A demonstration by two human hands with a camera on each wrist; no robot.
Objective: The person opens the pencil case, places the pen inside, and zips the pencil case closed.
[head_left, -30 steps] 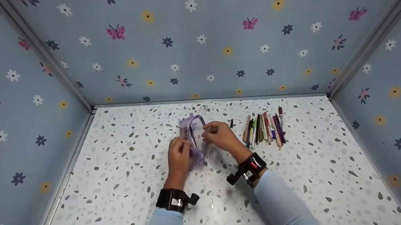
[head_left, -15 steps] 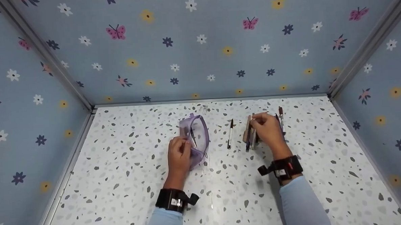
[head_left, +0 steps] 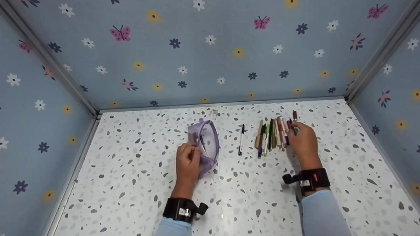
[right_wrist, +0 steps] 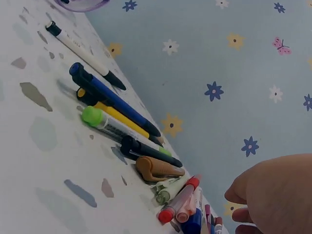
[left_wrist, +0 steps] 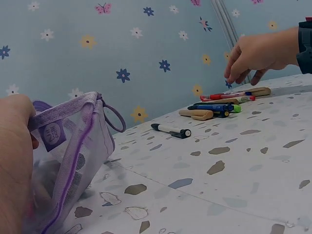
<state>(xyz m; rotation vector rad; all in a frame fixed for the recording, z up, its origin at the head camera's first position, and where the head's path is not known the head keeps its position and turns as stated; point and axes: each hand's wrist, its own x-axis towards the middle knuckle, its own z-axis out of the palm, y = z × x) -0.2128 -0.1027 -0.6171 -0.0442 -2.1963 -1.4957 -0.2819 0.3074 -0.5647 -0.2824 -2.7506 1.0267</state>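
Note:
My left hand (head_left: 187, 163) grips the near-left edge of a purple mesh pencil case (left_wrist: 80, 146). The case stands with its mouth gaping, and a dark pen (head_left: 202, 144) shows inside. My right hand (head_left: 304, 142) hovers over the right end of a row of pens and markers (head_left: 272, 134). In the left wrist view its fingers hang loosely bent above the row, with nothing seen between them. A white pen with black ends (head_left: 241, 139) lies alone between the case and the row. The hand hides some of the rightmost pens in the head view.
The row mixes blue, yellow, green, brown and red pens, including a blue pen (right_wrist: 114, 97) and a green-capped marker (right_wrist: 122, 127). A speckled white table (head_left: 135, 192) bears everything. Blue flowered panels (head_left: 211, 61) wall it at the back and both sides.
My right hand has moved from the pencil case's mouth across to the right end of the pen row. The lone white pen, earlier mostly covered, is now visible. My left hand stays put.

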